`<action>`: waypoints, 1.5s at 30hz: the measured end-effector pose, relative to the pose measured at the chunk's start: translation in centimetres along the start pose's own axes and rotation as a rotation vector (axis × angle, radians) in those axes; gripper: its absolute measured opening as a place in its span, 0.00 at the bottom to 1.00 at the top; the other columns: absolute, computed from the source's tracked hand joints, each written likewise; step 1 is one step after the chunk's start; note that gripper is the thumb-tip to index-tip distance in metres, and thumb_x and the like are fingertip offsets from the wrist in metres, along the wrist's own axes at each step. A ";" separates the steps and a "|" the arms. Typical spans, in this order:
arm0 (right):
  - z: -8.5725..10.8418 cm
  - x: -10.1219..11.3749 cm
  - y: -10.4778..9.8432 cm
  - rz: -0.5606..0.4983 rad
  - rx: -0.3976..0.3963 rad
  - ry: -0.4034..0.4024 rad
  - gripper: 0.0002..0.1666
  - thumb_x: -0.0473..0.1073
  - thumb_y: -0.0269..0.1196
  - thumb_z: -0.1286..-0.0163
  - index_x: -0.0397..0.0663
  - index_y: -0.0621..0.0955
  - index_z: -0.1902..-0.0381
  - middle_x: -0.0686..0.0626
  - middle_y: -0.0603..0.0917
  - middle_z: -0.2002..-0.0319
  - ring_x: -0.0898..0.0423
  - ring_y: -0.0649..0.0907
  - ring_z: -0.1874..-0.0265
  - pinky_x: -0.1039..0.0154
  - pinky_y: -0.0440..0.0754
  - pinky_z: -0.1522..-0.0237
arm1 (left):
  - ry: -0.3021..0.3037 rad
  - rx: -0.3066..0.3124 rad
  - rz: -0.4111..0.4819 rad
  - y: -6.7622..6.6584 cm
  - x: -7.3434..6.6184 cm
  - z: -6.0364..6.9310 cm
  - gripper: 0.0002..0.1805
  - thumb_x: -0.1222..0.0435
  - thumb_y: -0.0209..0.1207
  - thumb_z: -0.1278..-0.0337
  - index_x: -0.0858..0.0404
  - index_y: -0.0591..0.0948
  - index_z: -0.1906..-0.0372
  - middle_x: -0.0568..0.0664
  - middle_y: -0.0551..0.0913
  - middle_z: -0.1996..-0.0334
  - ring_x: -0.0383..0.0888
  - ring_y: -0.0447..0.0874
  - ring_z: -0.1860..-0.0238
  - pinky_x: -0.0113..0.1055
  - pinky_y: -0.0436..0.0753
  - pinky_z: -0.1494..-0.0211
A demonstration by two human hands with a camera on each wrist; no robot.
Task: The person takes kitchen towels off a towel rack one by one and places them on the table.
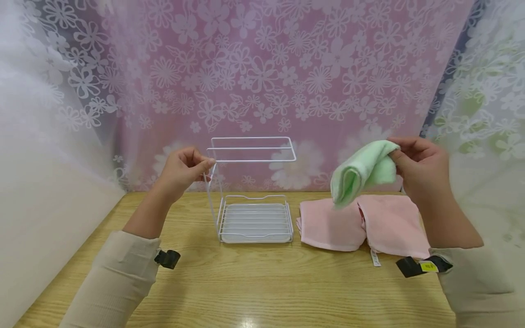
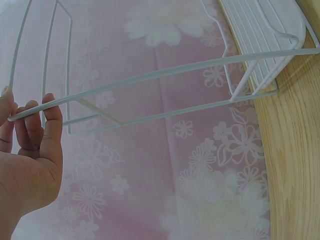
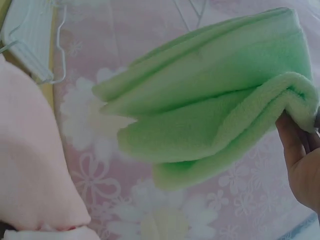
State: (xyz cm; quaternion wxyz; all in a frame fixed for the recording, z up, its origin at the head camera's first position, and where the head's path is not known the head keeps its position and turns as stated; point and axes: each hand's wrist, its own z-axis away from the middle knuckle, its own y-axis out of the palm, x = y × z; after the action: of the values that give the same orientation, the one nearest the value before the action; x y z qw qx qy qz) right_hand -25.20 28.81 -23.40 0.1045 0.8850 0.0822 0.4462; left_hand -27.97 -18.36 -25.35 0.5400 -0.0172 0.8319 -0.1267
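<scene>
A white wire rack (image 1: 253, 223) stands on the table, with a slatted bottom shelf and a raised top frame (image 1: 252, 148). At the rack's upper left corner, my left hand (image 1: 183, 171) pinches the wire between thumb and fingers; the left wrist view shows the fingers (image 2: 51, 125) behind that wire. A folded light green towel (image 1: 362, 168) hangs in the air right of the rack, its edge pinched by my right hand (image 1: 424, 166). In the right wrist view the green towel (image 3: 210, 100) shows several loose layers, drooping to the left.
Two folded pink cloths (image 1: 330, 223) lie side by side on the wooden table (image 1: 254, 282), right of the rack and below the green towel. A white tag (image 1: 375, 258) sticks out at their front. A floral curtain (image 1: 262, 91) hangs behind, with pale sheets at both sides.
</scene>
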 end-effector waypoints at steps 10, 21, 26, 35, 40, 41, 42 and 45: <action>1.9 -0.9 -0.6 0.179 0.123 0.026 0.11 0.23 0.60 0.35 0.33 0.86 0.57 0.48 0.86 0.68 0.59 0.85 0.68 0.70 0.85 0.70 | -0.027 -0.013 0.010 0.1 -0.2 0.2 0.12 0.63 0.63 0.36 0.69 0.76 0.69 0.49 0.82 0.74 0.45 0.83 0.74 0.38 0.85 0.64; 3.6 -1.5 -0.7 0.241 0.182 0.041 0.12 0.23 0.60 0.34 0.33 0.85 0.56 0.49 0.85 0.65 0.60 0.84 0.67 0.72 0.84 0.68 | -0.040 -0.017 0.019 0.2 -0.2 0.2 0.12 0.64 0.63 0.36 0.68 0.76 0.69 0.48 0.82 0.74 0.45 0.83 0.74 0.39 0.85 0.63; 4.4 -1.8 -0.7 0.226 0.204 0.055 0.11 0.23 0.59 0.33 0.32 0.84 0.57 0.49 0.85 0.65 0.60 0.84 0.67 0.71 0.84 0.67 | -0.041 -0.015 0.024 0.2 -0.2 0.1 0.11 0.64 0.63 0.36 0.67 0.77 0.69 0.48 0.82 0.74 0.45 0.83 0.74 0.39 0.85 0.63; 6.1 -1.9 -0.9 0.258 0.266 0.108 0.11 0.25 0.57 0.31 0.32 0.83 0.54 0.49 0.85 0.62 0.59 0.84 0.64 0.70 0.84 0.66 | -0.032 -0.013 0.026 0.2 -0.3 0.1 0.11 0.64 0.63 0.36 0.67 0.77 0.69 0.48 0.82 0.74 0.45 0.83 0.74 0.36 0.85 0.64; 7.0 -1.8 -0.9 0.408 0.285 0.186 0.10 0.29 0.59 0.30 0.37 0.84 0.54 0.52 0.85 0.63 0.59 0.84 0.66 0.69 0.84 0.69 | -0.024 -0.007 0.030 0.2 -0.3 0.1 0.11 0.64 0.63 0.36 0.68 0.76 0.70 0.48 0.82 0.74 0.45 0.83 0.74 0.37 0.85 0.64; 7.1 -1.7 -0.8 0.457 0.288 0.207 0.10 0.30 0.59 0.29 0.37 0.84 0.53 0.53 0.85 0.63 0.59 0.84 0.67 0.68 0.84 0.69 | -0.023 -0.006 0.029 0.2 -0.3 0.1 0.11 0.64 0.63 0.36 0.68 0.76 0.70 0.48 0.82 0.74 0.45 0.83 0.74 0.38 0.85 0.63; 7.2 -1.7 -0.8 0.493 0.291 0.234 0.10 0.32 0.59 0.29 0.37 0.83 0.53 0.53 0.85 0.63 0.59 0.84 0.67 0.67 0.85 0.69 | -0.024 -0.007 0.029 0.2 -0.3 0.1 0.11 0.64 0.63 0.36 0.67 0.76 0.70 0.48 0.82 0.74 0.45 0.83 0.74 0.38 0.85 0.63; 7.5 -1.7 -0.7 0.574 0.300 0.328 0.10 0.37 0.60 0.28 0.41 0.84 0.52 0.56 0.85 0.61 0.59 0.85 0.65 0.64 0.85 0.68 | -0.025 -0.007 0.027 0.1 -0.3 0.2 0.11 0.64 0.63 0.36 0.67 0.76 0.70 0.48 0.82 0.74 0.45 0.83 0.74 0.39 0.85 0.63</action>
State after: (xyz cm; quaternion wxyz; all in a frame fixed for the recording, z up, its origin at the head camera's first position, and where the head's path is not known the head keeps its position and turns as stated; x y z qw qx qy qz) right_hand -20.17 28.23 -29.22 -0.1707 0.7941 -0.0891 0.5764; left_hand -27.67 -18.19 -25.14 0.5518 -0.0094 0.8258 -0.1162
